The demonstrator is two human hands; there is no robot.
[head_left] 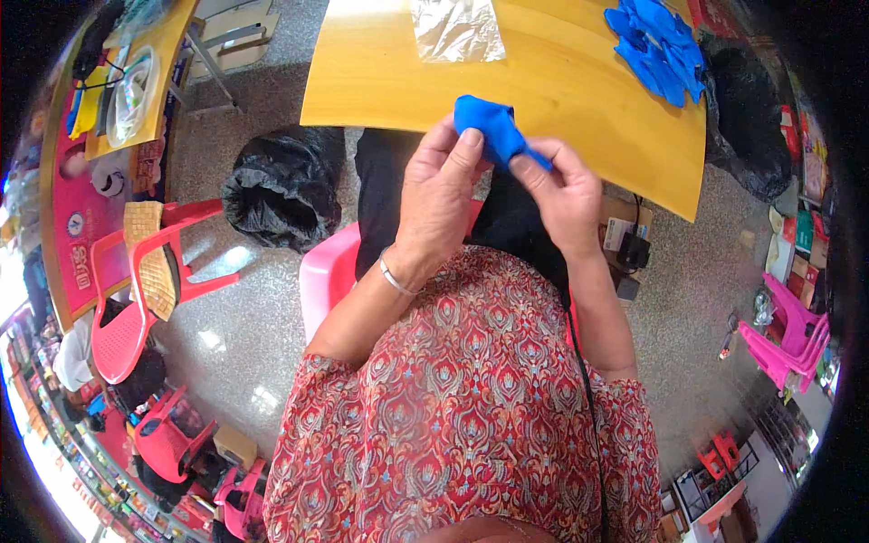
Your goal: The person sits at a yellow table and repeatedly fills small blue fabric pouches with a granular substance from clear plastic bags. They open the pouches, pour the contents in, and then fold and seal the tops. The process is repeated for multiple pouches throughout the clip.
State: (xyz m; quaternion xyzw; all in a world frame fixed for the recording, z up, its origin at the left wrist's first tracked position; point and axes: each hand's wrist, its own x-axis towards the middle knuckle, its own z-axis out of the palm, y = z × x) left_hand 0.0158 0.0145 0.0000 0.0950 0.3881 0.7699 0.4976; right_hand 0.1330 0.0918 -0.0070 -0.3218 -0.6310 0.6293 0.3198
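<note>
A small piece of blue fabric (489,127) is stretched between my two hands, just over the near edge of the yellow table (380,77). My left hand (441,176) pinches its left part, with the thumb lying on top. The lower right corner is gripped between the thumb and fingers of my right hand (563,185), which looks slightly blurred. At the table's far right lies a heap of similar blue pieces (654,50). A clear plastic bag (459,32) lies flat at the far middle of the table.
On the floor left of my legs stands an open black bag (282,190); another black bag (749,118) hangs at the table's right side. A red chair (127,335) is at left, pink stools (787,335) at right. A black cable (590,407) runs down my front.
</note>
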